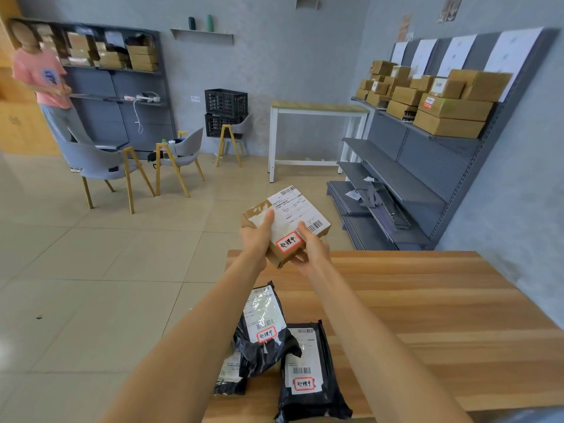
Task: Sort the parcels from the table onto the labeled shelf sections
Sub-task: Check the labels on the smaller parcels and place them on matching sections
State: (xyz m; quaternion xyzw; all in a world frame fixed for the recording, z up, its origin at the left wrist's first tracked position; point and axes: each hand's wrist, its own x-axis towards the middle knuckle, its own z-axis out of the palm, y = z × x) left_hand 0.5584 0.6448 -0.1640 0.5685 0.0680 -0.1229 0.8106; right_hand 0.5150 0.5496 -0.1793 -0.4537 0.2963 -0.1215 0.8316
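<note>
I hold a small cardboard parcel point(294, 213) with a white shipping label and a red-framed sticker out over the far left corner of the wooden table point(427, 300). My left hand point(256, 236) grips its left end, thumb on top. My right hand point(311, 248) grips its near right side from below, thumb on the label. Three black plastic mailer parcels lie on the table's near left part: one crumpled point(265, 328), one flat point(308, 374), one partly hidden under the crumpled one point(229, 377). The grey shelf unit point(427, 166) stands at the right wall.
Cardboard boxes point(451, 108) fill the shelf unit's upper level; lower levels hold little. A white-legged table point(317, 117), stacked black crates point(225, 111) and several grey chairs point(106, 166) stand across the tiled floor. A person in a pink shirt point(42, 77) stands far left by another shelf.
</note>
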